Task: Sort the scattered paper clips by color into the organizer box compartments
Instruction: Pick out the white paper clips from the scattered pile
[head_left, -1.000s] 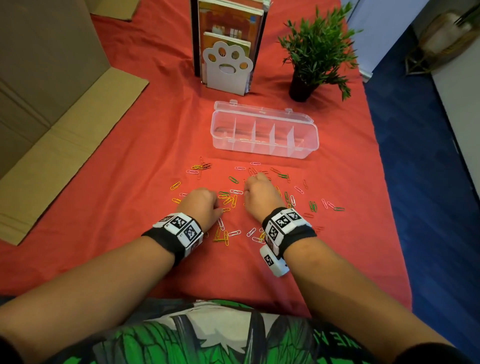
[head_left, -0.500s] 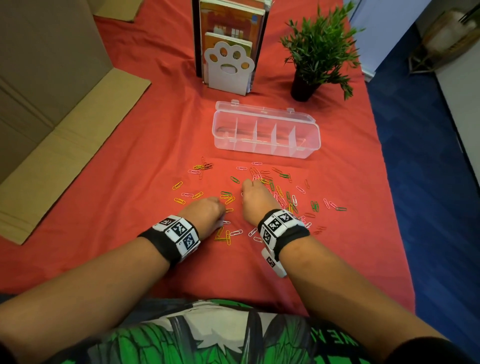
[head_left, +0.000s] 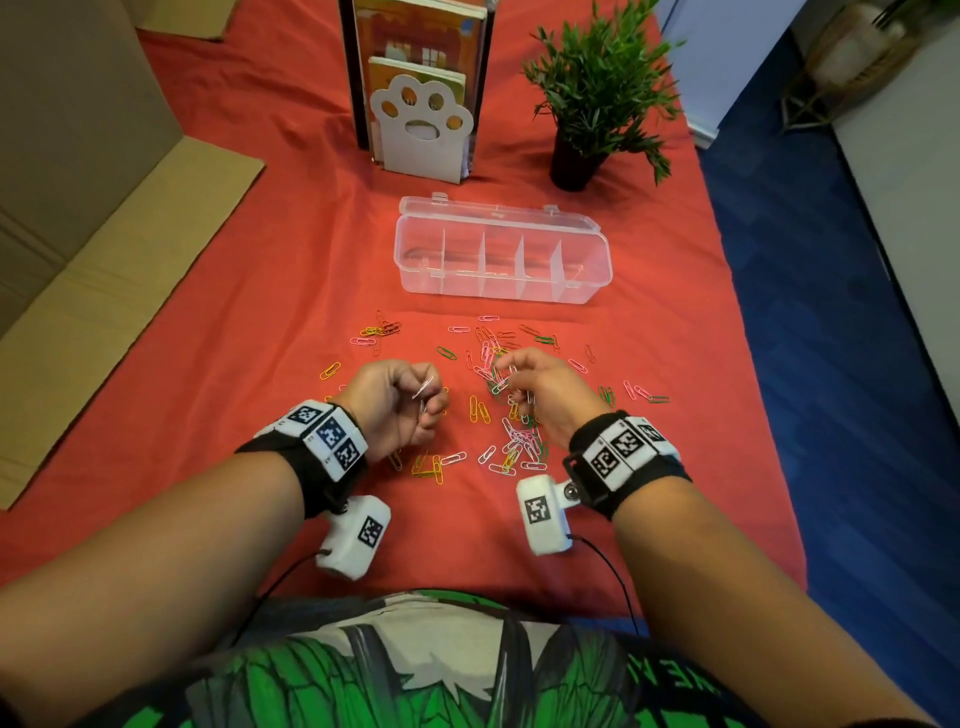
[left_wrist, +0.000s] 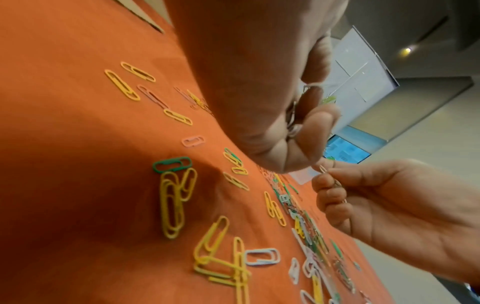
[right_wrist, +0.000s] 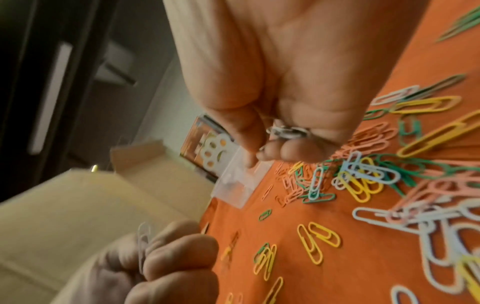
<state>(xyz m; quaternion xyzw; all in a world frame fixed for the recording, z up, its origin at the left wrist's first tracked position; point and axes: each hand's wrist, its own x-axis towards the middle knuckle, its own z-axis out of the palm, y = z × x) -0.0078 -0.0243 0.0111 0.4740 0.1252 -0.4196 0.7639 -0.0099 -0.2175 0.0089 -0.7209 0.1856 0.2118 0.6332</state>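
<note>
While the head view is showing both hands lifted just above the red tablecloth (head_left: 249, 322), the left hand (head_left: 392, 408) is curling its fingers around a few white wire paper clips (head_left: 425, 388), and the right hand (head_left: 545, 395) is gripping a small bunch of white clips (head_left: 503, 382) of its own. From the left wrist camera those clips are showing only as thin wire ends peeking between the curled fingers (left_wrist: 315, 131), whereas the right wrist camera is catching one white clip standing up out of the left fist (right_wrist: 143, 234). That same right wrist camera is also revealing the tangled white bundle (right_wrist: 287, 130) pressed between the right hand's thumb and fingers. Scattered yellow, green, pink and white paper clips (head_left: 511, 447) are lying between and beneath the two hands, thickest under the right one. Beyond both hands, the clear plastic organizer box (head_left: 501, 260) is sitting open, its divided compartments looking bare from the head view.
</note>
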